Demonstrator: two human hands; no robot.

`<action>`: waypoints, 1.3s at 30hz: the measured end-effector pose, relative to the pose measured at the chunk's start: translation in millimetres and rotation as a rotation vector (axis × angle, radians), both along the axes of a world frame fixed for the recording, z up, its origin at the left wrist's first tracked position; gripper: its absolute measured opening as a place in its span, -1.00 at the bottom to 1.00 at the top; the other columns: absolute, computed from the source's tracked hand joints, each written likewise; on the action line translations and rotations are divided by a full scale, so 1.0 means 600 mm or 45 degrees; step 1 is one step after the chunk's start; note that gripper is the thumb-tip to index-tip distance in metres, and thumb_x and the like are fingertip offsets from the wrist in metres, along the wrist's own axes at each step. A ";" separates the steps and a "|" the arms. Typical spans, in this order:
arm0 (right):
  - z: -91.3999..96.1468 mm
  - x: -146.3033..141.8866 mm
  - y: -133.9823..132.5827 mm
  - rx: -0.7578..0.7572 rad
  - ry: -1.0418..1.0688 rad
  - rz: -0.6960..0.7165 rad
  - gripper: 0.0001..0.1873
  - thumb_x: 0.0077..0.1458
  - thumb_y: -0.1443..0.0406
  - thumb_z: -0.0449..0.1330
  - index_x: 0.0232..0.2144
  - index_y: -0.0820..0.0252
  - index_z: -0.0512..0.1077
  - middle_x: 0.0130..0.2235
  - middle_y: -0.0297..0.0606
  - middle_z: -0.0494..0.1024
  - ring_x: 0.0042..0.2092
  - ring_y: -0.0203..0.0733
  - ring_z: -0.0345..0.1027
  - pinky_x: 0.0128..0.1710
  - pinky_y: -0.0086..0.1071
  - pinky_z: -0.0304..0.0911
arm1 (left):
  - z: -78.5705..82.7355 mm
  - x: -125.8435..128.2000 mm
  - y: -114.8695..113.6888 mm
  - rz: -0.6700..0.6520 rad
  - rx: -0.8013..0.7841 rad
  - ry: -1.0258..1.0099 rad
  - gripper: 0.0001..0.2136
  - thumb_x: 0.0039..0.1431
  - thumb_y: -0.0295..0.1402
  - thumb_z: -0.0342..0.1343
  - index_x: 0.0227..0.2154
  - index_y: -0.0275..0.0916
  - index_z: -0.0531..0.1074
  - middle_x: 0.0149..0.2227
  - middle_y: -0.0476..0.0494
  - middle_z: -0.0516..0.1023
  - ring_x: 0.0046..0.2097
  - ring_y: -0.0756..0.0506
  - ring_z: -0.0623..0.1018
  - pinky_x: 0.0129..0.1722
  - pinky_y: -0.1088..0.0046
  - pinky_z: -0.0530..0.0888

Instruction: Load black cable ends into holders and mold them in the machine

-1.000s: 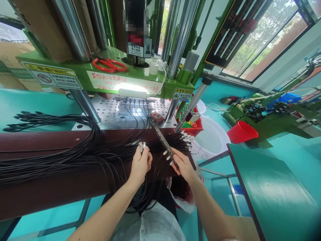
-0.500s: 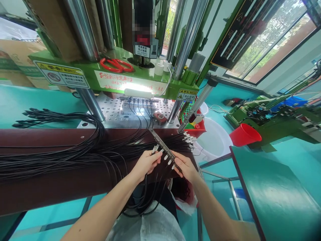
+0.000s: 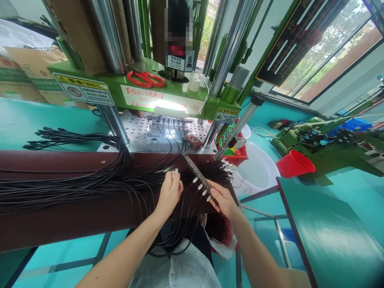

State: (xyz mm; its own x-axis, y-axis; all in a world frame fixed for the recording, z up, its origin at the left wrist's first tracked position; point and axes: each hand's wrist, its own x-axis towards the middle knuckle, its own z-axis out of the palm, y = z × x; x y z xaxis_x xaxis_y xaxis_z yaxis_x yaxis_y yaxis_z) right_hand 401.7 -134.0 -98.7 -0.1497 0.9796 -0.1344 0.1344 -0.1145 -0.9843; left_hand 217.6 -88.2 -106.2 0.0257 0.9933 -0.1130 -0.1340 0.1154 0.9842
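Observation:
My right hand (image 3: 223,199) grips the lower end of a narrow dark metal bar (image 3: 196,171), which slants up to the left. Several silver cable plugs (image 3: 200,187) sit along the bar's near side, their black cables hanging below. My left hand (image 3: 170,195) is closed to the left of the bar, apart from it. Silver plug tips (image 3: 176,171) stick up from between its thumb and fingers; how many plugs it holds I cannot tell. Black cables (image 3: 180,232) loop down over my lap.
Bundled black cables (image 3: 75,188) cover the brown bench (image 3: 75,224). Behind stands a green press (image 3: 117,94) with a perforated metal plate (image 3: 136,130), a clear-looking mold block (image 3: 153,130), and red-handled scissors (image 3: 145,79). At right are a white tub (image 3: 270,172) and red bucket (image 3: 295,164).
My left hand has moved from the bar up and to the left, its fingers now closed on silver plug tips. My right hand still holds the bar. The view has shifted slightly.

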 end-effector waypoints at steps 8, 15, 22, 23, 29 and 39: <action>0.001 0.004 0.003 0.016 -0.043 0.107 -0.55 0.16 0.16 -0.04 0.06 0.23 0.23 -0.61 -0.43 0.24 -0.70 -0.51 -0.07 -0.75 -0.55 -0.22 | -0.010 -0.004 0.011 -0.283 -0.120 -0.047 -0.71 -0.06 -0.12 0.08 -0.61 -0.25 0.25 -0.76 0.17 0.05 -0.72 0.16 0.01 -0.74 0.61 -0.08; -0.002 0.007 0.005 0.009 -0.080 0.141 -0.51 0.15 0.14 -0.04 0.08 0.25 0.20 -0.61 -0.44 0.22 -0.70 -0.50 -0.06 -0.76 -0.56 -0.20 | -0.006 -0.009 0.009 -0.271 -0.146 -0.059 -0.73 -0.05 -0.16 0.07 -0.62 -0.25 0.25 -0.77 0.18 0.01 -0.72 0.16 -0.01 -0.73 0.61 -0.09; 0.006 -0.003 0.001 0.087 -0.248 0.156 -0.50 0.15 0.14 -0.03 0.10 0.24 0.18 -0.68 -0.50 0.14 -0.67 -0.47 -0.04 -0.70 -0.53 -0.09 | -0.003 -0.008 0.014 -0.266 -0.105 0.003 -0.73 -0.04 -0.17 0.05 -0.63 -0.25 0.21 -0.74 0.17 0.03 -0.70 0.15 0.02 -0.72 0.61 -0.06; 0.005 -0.003 0.001 0.072 -0.213 0.143 -0.49 0.15 0.13 -0.03 0.09 0.25 0.19 -0.67 -0.49 0.15 -0.68 -0.48 -0.05 -0.71 -0.54 -0.11 | 0.000 -0.009 0.015 -0.271 -0.104 -0.004 -0.73 -0.03 -0.16 0.04 -0.62 -0.24 0.20 -0.74 0.17 0.04 -0.70 0.15 0.04 -0.72 0.62 -0.05; -0.002 0.006 0.007 0.022 -0.093 0.132 -0.52 0.15 0.13 -0.03 0.07 0.22 0.22 -0.61 -0.43 0.23 -0.70 -0.51 -0.08 -0.74 -0.54 -0.22 | 0.018 -0.026 0.017 -0.280 -0.290 -0.150 -0.74 0.06 -0.12 -0.10 -0.55 -0.17 0.05 -0.72 0.21 0.03 -0.73 0.15 -0.06 -0.77 0.67 -0.13; 0.004 0.004 0.010 -0.055 -0.102 0.186 -0.50 0.13 0.13 -0.01 0.07 0.26 0.22 -0.61 -0.44 0.22 -0.69 -0.50 -0.05 -0.75 -0.56 -0.16 | 0.004 -0.032 0.019 -0.300 -0.245 -0.188 -0.69 -0.06 -0.12 0.08 -0.58 -0.21 0.11 -0.78 0.23 0.00 -0.75 0.18 -0.05 -0.79 0.69 -0.11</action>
